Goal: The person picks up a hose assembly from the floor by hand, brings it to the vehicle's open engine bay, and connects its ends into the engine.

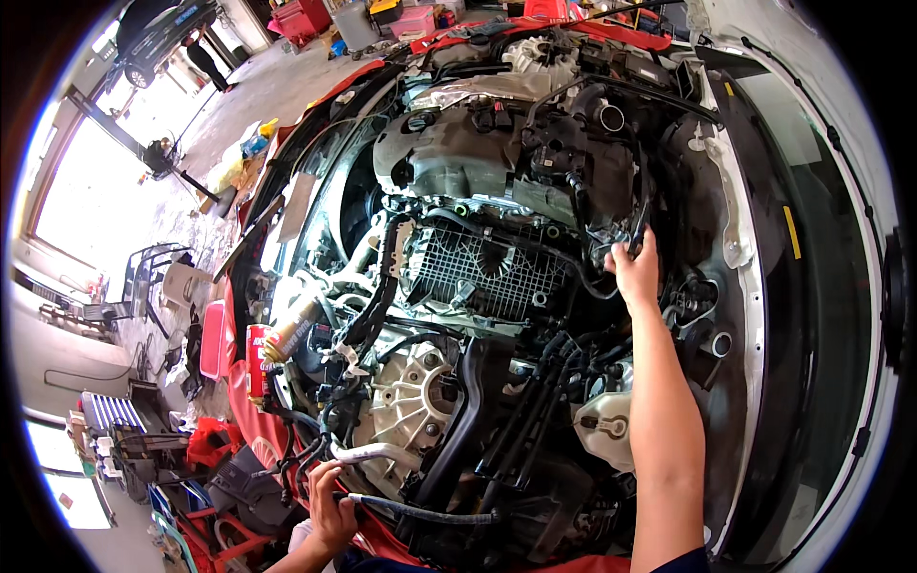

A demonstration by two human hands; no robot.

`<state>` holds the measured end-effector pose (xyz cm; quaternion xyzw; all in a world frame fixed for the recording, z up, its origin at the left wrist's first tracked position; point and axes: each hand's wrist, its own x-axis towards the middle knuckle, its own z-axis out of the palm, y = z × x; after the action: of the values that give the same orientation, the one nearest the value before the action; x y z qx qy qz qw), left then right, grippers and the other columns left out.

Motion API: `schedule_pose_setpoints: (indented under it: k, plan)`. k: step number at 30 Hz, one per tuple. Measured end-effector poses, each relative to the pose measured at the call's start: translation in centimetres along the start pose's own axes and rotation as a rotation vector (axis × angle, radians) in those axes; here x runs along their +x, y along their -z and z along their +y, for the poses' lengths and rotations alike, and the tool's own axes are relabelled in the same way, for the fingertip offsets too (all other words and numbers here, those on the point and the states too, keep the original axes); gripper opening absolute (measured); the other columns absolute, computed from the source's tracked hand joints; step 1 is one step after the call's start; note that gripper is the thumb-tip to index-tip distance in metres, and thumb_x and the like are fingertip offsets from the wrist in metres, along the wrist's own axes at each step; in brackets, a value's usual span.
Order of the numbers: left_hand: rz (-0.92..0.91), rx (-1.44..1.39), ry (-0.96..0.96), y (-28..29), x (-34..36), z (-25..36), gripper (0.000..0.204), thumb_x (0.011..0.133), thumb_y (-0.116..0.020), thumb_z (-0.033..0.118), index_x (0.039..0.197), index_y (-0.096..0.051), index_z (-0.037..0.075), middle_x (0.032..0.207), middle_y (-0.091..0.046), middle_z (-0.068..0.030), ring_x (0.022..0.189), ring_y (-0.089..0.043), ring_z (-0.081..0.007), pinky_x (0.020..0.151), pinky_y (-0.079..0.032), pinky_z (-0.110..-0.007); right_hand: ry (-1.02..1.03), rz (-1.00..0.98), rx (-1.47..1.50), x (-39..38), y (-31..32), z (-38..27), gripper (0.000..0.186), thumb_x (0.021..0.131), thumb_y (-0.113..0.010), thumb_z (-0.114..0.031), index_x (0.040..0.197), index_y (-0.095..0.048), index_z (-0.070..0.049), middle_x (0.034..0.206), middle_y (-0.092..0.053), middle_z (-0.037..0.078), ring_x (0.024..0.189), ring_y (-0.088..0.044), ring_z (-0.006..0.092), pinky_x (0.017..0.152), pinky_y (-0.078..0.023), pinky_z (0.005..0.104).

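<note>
Across the open engine bay, my right hand [633, 268] reaches to the far right side of the engine. Its fingers are closed on a slim dark piece [641, 227] beside the black hoses; whether it is a tool or a hose end I cannot tell. My left hand [331, 512] is low at the near left edge, its fingers curled. Close beside it are the end of a grey hose [425, 514] and a pale pipe [380, 453]. What the left fingers hold, if anything, is hidden. A black engine cover [449, 151] lies beyond a gridded black part [482, 270].
A red spray can [257, 365] and a pale bottle [292, 328] stand at the bay's left edge, by a red protective cover [250, 406]. A white reservoir [606, 426] sits beside my right forearm. Far left, a person [203, 63] stands under a raised car [158, 40].
</note>
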<state>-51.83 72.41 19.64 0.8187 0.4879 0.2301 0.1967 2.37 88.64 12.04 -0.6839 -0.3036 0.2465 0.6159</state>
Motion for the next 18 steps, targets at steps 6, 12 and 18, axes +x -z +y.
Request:
schedule_pose_setpoints:
  k: [6,12,18]
  plan:
    - [0.134,-0.285,-0.083,2.6,4.9,1.3,0.038,0.078,-0.047,0.007,0.113,-0.043,-0.008,0.11,-0.05,-0.0226,0.102,-0.049,-0.0315,0.094,-0.037,-0.041,0.281,0.147,-0.007,0.8,-2.1,0.4,0.045,0.086,-0.058,-0.007,0.127,-0.042,0.001,0.091,-0.062,0.011,0.074,-0.061,0.0161,0.071,-0.049,0.029]
    - [-0.183,-0.292,-0.047,-6.0,27.0,5.7,0.028,0.084,-0.055,0.007,0.11,-0.054,-0.003,0.109,-0.058,-0.0197,0.106,-0.056,-0.0292,0.09,-0.044,-0.035,0.365,0.395,-0.263,2.3,0.5,3.2,0.039,0.086,-0.055,-0.005,0.123,-0.045,0.0,0.089,-0.062,0.015,0.079,-0.061,0.0235,0.074,-0.048,0.033]
    - [-0.158,-0.766,0.719,-23.3,43.6,-1.4,0.037,0.088,-0.06,0.034,0.079,-0.056,-0.001,0.071,-0.058,-0.0056,0.06,-0.057,-0.0149,0.053,-0.046,-0.026,0.304,0.391,-0.039,1.8,-0.4,1.8,0.034,0.091,-0.052,-0.009,0.121,-0.041,0.003,0.088,-0.06,0.012,0.079,-0.062,0.0173,0.072,-0.05,0.0259]
